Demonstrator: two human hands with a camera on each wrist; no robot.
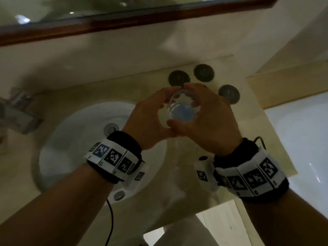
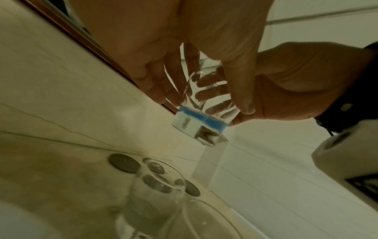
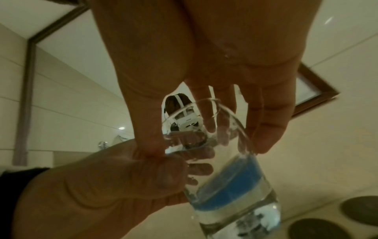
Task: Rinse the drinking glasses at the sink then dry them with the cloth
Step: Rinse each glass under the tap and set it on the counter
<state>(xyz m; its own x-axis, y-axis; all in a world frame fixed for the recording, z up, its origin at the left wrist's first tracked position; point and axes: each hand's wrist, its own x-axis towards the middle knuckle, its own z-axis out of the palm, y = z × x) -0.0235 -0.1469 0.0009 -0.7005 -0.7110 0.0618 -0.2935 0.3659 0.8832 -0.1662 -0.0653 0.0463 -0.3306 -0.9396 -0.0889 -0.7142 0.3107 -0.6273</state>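
A clear drinking glass (image 1: 181, 110) with a blue band at its thick base is held up between both hands, above the counter to the right of the white sink (image 1: 58, 150). My left hand (image 1: 159, 110) grips its left side with curled fingers. My right hand (image 1: 200, 107) wraps the right side and rim, thumb on the near wall. In the right wrist view a fingertip of the right hand (image 3: 266, 122) seems to reach inside the wet glass (image 3: 227, 174). The left wrist view shows the glass (image 2: 204, 103) tilted, base down. No cloth is in view.
Two more glasses (image 2: 155, 194) stand on the beige counter (image 1: 248, 132) beside dark round coasters (image 1: 204, 72). A chrome faucet (image 1: 19, 110) sits left of the basin. A white bathtub (image 1: 301, 139) lies to the right, and a wood-framed mirror (image 1: 124, 18) hangs behind.
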